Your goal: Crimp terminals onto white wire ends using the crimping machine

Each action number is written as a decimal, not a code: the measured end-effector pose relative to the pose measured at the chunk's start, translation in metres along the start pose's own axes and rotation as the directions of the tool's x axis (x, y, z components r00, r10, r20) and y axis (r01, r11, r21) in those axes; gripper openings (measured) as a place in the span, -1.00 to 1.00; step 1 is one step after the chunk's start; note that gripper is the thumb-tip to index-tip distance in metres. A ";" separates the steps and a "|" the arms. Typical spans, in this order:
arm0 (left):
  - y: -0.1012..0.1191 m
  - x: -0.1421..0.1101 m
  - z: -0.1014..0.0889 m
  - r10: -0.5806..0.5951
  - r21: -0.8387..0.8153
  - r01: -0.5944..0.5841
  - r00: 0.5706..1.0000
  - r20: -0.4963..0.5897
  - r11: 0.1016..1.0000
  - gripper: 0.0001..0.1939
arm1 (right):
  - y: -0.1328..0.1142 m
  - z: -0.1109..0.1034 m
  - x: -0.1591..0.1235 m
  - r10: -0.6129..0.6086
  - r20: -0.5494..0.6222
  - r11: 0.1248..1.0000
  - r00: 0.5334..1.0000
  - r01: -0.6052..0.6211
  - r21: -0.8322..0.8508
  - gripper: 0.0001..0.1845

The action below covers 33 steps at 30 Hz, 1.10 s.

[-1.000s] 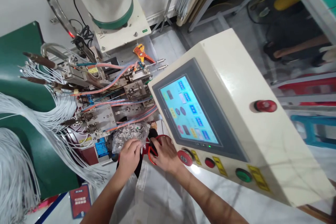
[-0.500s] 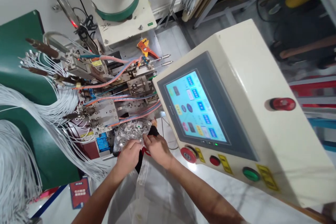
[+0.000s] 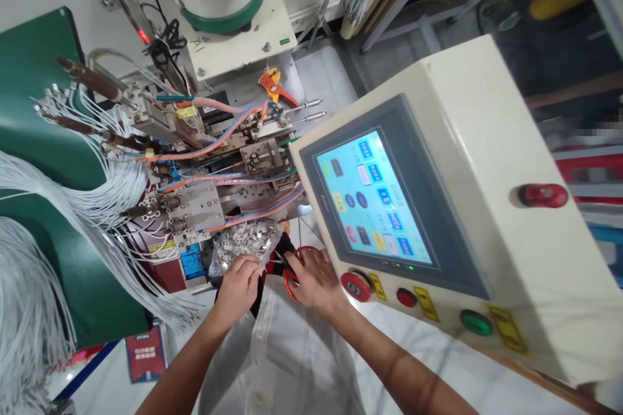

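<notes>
A clear plastic bag [image 3: 243, 241] full of small shiny parts lies against my lap, just below the machine. My left hand [image 3: 238, 285] is closed on the bag's near edge, thumb and fingers pinching the plastic. To its right, my right hand [image 3: 314, 279] grips a pair of scissors [image 3: 287, 284] by the red handles. The blades point left toward the bag's edge and are partly hidden, so I cannot tell whether they touch it.
A wire-processing machine [image 3: 199, 204] with hoses stands beyond the bag. On the right, a control box with a touchscreen [image 3: 374, 201] is close to my right hand. Bundled white wires [image 3: 107, 227] lie over a green board at left. Orange wire strippers [image 3: 277, 89] rest behind the machine.
My right hand has moved right, away from my left hand, and the red scissor handles now show clearly in it. The left hand stays on the bag. The view has shifted slightly.
</notes>
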State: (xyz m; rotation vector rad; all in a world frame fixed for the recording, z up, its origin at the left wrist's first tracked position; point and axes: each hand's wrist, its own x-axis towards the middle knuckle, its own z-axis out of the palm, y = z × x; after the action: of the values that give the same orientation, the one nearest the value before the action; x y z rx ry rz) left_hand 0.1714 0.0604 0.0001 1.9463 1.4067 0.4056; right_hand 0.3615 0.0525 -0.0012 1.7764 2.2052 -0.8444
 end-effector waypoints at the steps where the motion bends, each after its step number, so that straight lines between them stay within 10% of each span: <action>1: 0.000 0.000 -0.001 0.006 -0.002 -0.006 1.000 0.002 1.000 -0.83 | -0.002 0.001 0.002 0.021 -0.013 1.000 1.000 -0.021 -0.006 -0.61; 24: -0.002 0.000 -0.008 0.065 -0.058 -0.058 0.991 0.115 0.997 -0.83 | -0.024 0.014 0.024 -0.110 -0.013 0.993 0.994 0.111 0.037 -0.63; 33: -0.006 0.000 -0.012 0.037 -0.070 -0.034 0.998 0.047 0.997 -0.84 | -0.012 0.000 0.005 0.083 -0.014 0.995 0.996 -0.083 0.058 -0.61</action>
State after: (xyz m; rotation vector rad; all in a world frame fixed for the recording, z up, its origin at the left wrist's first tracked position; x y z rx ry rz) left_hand 0.1600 0.0658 0.0049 1.9147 1.3125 0.4154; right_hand 0.3488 0.0554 -0.0002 1.8930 2.1206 -0.8866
